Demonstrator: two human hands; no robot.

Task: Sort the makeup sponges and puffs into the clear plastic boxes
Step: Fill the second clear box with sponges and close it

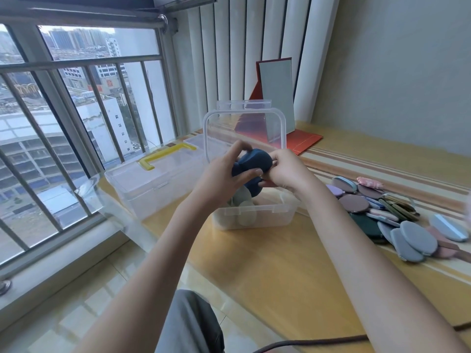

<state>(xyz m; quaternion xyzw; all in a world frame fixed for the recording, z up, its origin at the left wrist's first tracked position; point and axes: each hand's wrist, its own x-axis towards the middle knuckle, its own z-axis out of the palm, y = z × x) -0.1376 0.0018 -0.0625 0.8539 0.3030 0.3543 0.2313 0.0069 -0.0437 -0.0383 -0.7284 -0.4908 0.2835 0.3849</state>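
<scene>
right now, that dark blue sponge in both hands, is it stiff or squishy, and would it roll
Probably squishy: the dark blue sponge looks pinched in where the left hand and right hand grip it. Likely light. Its rounded ends suggest it could roll.

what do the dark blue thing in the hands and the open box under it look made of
Dark blue sponge: looks like soft matte foam; it dents where both hands squeeze it.
Open box: clear, glossy rigid plastic, probably; the pale sponges inside show through its wall.
</scene>
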